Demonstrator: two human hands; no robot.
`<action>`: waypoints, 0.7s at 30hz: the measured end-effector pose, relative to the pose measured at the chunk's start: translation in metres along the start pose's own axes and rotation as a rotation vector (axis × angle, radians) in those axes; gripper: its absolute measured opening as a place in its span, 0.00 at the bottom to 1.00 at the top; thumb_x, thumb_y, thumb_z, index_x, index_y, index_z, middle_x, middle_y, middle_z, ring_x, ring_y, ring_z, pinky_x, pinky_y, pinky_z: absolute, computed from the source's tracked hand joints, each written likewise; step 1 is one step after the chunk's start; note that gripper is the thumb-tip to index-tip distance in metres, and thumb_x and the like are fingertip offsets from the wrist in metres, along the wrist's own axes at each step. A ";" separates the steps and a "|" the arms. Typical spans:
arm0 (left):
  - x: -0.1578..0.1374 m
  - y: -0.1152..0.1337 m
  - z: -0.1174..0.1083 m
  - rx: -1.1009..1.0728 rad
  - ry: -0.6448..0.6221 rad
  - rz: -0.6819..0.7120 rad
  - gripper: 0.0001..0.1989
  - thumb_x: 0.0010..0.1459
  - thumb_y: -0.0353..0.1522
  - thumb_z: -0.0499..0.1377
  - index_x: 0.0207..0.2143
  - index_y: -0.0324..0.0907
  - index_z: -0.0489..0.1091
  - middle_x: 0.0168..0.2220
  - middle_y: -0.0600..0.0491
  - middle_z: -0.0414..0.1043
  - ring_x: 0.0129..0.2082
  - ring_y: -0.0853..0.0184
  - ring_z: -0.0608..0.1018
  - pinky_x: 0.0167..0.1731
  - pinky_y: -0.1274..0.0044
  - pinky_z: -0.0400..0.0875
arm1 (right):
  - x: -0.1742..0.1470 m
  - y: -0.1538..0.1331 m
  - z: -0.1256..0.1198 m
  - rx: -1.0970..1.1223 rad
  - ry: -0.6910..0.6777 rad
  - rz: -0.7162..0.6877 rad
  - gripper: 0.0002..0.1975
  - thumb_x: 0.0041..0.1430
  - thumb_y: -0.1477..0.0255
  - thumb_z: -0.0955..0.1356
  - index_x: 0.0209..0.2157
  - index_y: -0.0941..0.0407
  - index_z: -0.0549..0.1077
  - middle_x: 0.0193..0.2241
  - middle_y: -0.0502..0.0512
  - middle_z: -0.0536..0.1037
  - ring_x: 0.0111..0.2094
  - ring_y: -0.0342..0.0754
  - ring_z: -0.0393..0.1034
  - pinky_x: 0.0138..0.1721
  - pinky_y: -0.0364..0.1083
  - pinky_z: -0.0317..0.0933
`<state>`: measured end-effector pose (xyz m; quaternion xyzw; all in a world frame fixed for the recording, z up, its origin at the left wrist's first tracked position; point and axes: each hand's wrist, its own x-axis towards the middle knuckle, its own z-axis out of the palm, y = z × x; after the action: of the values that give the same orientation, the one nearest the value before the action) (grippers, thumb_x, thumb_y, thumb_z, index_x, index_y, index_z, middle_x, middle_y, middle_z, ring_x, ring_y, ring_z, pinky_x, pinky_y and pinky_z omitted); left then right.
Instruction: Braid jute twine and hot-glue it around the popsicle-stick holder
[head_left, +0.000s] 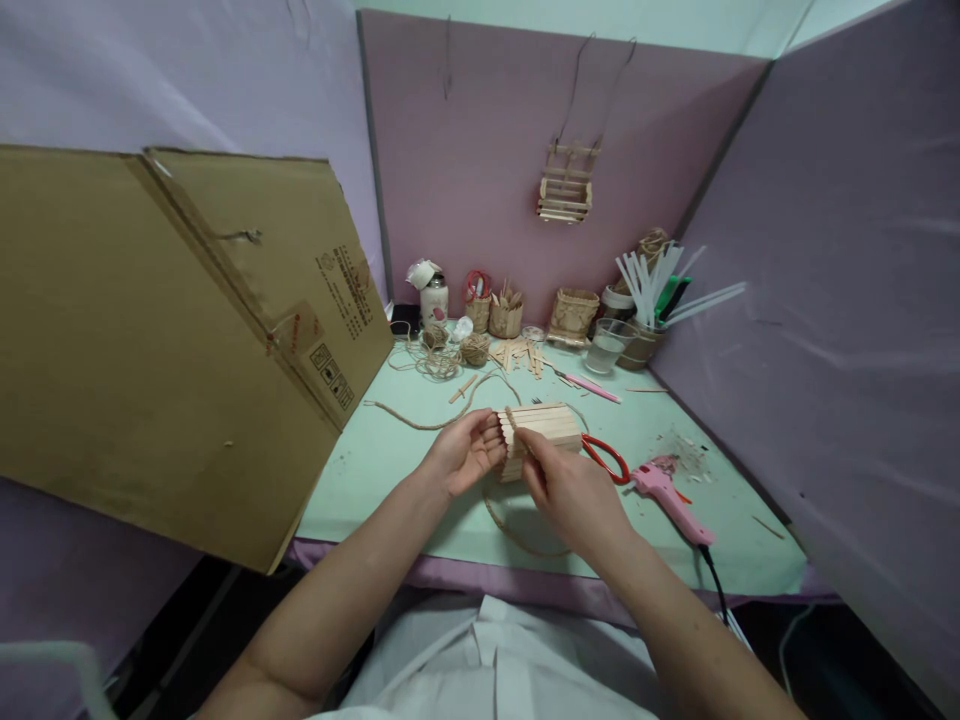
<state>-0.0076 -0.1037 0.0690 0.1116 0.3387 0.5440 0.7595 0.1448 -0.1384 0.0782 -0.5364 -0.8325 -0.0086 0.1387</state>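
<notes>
A holder made of pale craft sticks lies on its side at the middle of the table. My left hand is palm up at its left end, with curled fingers gripping the edge. Across the sticks near that end runs a length of brown twine. My right hand pinches the twine against the holder's front side; the fingertips are partly hidden. Loose twine trails left over the table and loops below the holder. Red-handled scissors lie just right of the holder, their blades hidden.
A pink glue gun with a black cord lies at the right. Behind are a pink craft knife, loose sticks, twine balls, a cup of water and stick containers. A large cardboard sheet leans at the left.
</notes>
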 end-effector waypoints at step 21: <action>0.009 0.044 0.064 1.209 -0.332 0.178 0.08 0.53 0.33 0.64 0.25 0.37 0.77 0.25 0.47 0.77 0.26 0.65 0.78 0.30 0.77 0.70 | -0.007 0.042 0.053 0.592 0.364 0.058 0.32 0.62 0.64 0.66 0.63 0.55 0.52 0.54 0.66 0.66 0.52 0.55 0.65 0.47 0.56 0.68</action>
<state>0.0017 -0.0655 0.1373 0.6317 0.4532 0.2931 0.5564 0.1729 -0.1181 0.0197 -0.4861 -0.7448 0.1415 0.4348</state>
